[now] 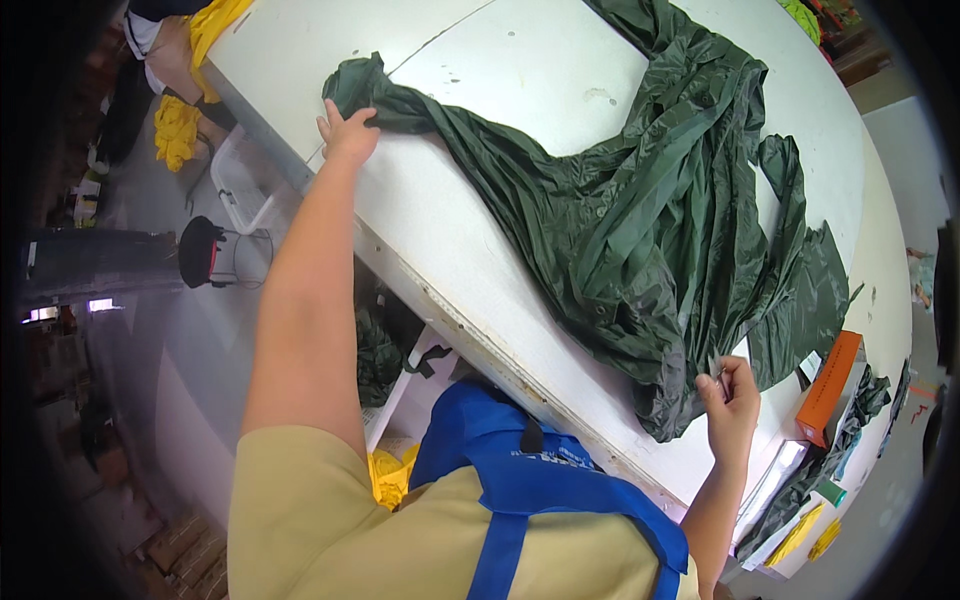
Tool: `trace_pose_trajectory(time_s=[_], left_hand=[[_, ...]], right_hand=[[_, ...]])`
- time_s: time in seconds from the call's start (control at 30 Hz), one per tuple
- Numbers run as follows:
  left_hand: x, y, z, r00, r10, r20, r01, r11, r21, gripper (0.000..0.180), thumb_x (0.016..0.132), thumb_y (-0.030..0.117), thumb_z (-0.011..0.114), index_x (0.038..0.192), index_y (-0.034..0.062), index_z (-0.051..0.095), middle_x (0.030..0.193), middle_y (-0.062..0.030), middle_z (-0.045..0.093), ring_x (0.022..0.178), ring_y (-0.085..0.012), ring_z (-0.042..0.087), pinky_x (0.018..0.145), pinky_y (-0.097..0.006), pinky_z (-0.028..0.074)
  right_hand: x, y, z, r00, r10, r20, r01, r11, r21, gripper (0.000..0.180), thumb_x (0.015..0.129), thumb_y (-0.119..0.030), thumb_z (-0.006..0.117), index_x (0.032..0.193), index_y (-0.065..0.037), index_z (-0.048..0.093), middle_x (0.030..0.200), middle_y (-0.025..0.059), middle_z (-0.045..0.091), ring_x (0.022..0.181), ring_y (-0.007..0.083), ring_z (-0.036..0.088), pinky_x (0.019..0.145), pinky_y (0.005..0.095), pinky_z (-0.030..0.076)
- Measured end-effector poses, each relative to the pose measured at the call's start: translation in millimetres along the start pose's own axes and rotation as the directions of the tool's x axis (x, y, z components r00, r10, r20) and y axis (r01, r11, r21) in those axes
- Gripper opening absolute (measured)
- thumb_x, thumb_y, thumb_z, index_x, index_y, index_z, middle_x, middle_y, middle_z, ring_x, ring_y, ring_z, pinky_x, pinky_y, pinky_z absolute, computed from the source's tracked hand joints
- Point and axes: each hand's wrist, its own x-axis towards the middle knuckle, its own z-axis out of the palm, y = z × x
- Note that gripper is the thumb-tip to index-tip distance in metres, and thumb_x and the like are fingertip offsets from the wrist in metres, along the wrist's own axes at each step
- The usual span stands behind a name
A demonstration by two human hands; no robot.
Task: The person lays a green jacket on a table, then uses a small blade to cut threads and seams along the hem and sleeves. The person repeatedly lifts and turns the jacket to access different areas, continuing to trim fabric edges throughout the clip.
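Note:
A shiny dark green rain jacket [620, 210] lies crumpled across the white table [510, 60], one sleeve stretched toward the far left. At the end of that sleeve, my left hand [350, 135] rests against the fabric with its fingers apart. My right hand [735, 400] is closed near the jacket's lower edge, at the table's near side. Pinched in it are what look like small metal thread snips [716, 368], their tips pointing up toward the fabric; most of them is hidden by the fingers.
An orange box [832, 390] stands on the right of the table, with dark fabric and papers beside it. Left of the table are a stool [200, 250], a white metal frame [240, 185] and yellow fabric [177, 132]. More dark fabric [378, 350] lies below the table edge.

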Motion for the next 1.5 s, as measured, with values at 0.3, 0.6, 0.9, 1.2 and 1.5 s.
trace_pose_trajectory(time_s=[0.3, 0.6, 0.9, 1.2, 1.5], left_hand=[[30.3, -47.5, 37.3, 0.917, 0.348, -0.196, -0.380, 0.911, -0.159, 0.045, 0.081, 0.016, 0.063, 0.123, 0.0027, 0.056, 0.134, -0.0146, 0.048, 0.127, -0.0332, 0.041, 0.107, -0.041, 0.033], [-239.5, 66.8, -68.7, 0.142, 0.889, -0.435, -0.974, 0.046, -0.223, 0.033, 0.070, -0.002, 0.060, 0.101, 0.0043, 0.069, 0.110, -0.0075, 0.062, 0.116, -0.0265, 0.055, 0.108, -0.045, 0.037], [-319.5, 101.8, -88.8, 0.703, 0.539, -0.465, -0.485, -0.116, -0.867, 0.030, 0.078, 0.000, 0.064, 0.106, 0.0012, 0.055, 0.105, -0.0093, 0.056, 0.099, -0.0226, 0.056, 0.091, -0.039, 0.047], [-323.0, 111.9, -115.4, 0.581, 0.691, 0.429, 0.616, -0.030, -0.787, 0.014, 0.090, 0.010, 0.063, 0.099, 0.0011, 0.057, 0.084, -0.0026, 0.058, 0.075, -0.0105, 0.056, 0.067, -0.026, 0.050], [-354.6, 134.0, -127.7, 0.457, 0.801, 0.386, 0.822, -0.216, -0.527, 0.016, 0.097, 0.016, 0.051, 0.099, 0.0020, 0.058, 0.104, -0.0116, 0.065, 0.098, -0.0199, 0.063, 0.089, -0.036, 0.054]], right_hand=[[-1.1, -23.3, 40.1, 0.986, -0.011, 0.164, -0.063, 0.896, 0.439, 0.010, 0.094, -0.013, 0.053, 0.094, -0.003, 0.051, 0.068, -0.0025, 0.045, 0.058, 0.0045, 0.040, 0.052, 0.0198, 0.033], [43.5, -113.9, 124.7, 0.961, -0.154, 0.229, -0.162, 0.354, 0.921, 0.043, 0.095, -0.036, 0.055, 0.120, -0.001, 0.053, 0.107, 0.0118, 0.063, 0.052, 0.0050, 0.037, 0.048, 0.0197, 0.032], [21.7, -108.3, 96.0, 0.946, 0.120, 0.302, -0.311, 0.062, 0.948, 0.018, 0.095, -0.030, 0.057, 0.089, -0.013, 0.056, 0.065, -0.0050, 0.052, 0.046, 0.0056, 0.037, 0.043, 0.0198, 0.028], [4.1, -78.2, 60.2, 0.964, -0.021, 0.264, -0.258, 0.148, 0.955, 0.021, 0.098, -0.029, 0.052, 0.101, -0.009, 0.058, 0.073, -0.0042, 0.056, 0.048, 0.0031, 0.038, 0.042, 0.0186, 0.028], [-51.1, -86.5, 24.8, 0.692, -0.621, -0.369, 0.692, 0.715, 0.095, 0.024, 0.076, 0.001, 0.073, 0.098, -0.002, 0.065, 0.084, 0.0071, 0.063, 0.069, 0.0110, 0.056, 0.056, 0.0218, 0.044]])
